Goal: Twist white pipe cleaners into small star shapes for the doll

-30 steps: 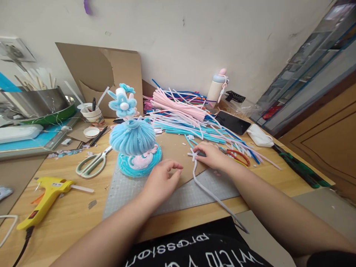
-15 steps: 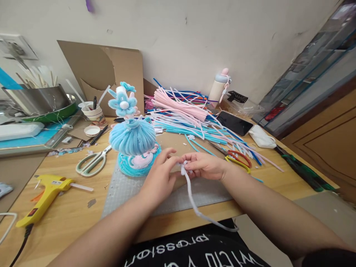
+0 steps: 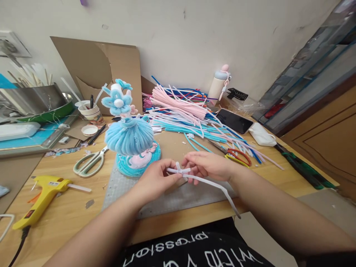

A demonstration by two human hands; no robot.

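Observation:
My left hand (image 3: 160, 176) pinches a white pipe cleaner (image 3: 211, 181) between thumb and fingers. One end of it is bent into a small cross of short arms, and the long tail runs right and down towards my lap. Close on the right is my right hand (image 3: 208, 165), its fingers loosely curled and apart, just behind the tail; whether a fingertip touches it I cannot tell. Beyond my left hand stands a light blue pipe-cleaner piece (image 3: 129, 137), a pleated dome with flowers on top, by a round blue and pink base (image 3: 139, 161).
Behind lies a heap of pipe cleaners (image 3: 180, 107). Red and yellow handled scissors (image 3: 237, 155), a phone (image 3: 235, 120) and a bottle (image 3: 219, 83) are at right. Pale scissors (image 3: 90, 163) and a yellow glue gun (image 3: 41, 200) lie left. A grey cutting mat (image 3: 167, 204) is beneath my hands.
The white pipe cleaner has turned so its cross faces up and its tail swings right. My right fingers have loosened from the pinch, while my left hand grips the bent end.

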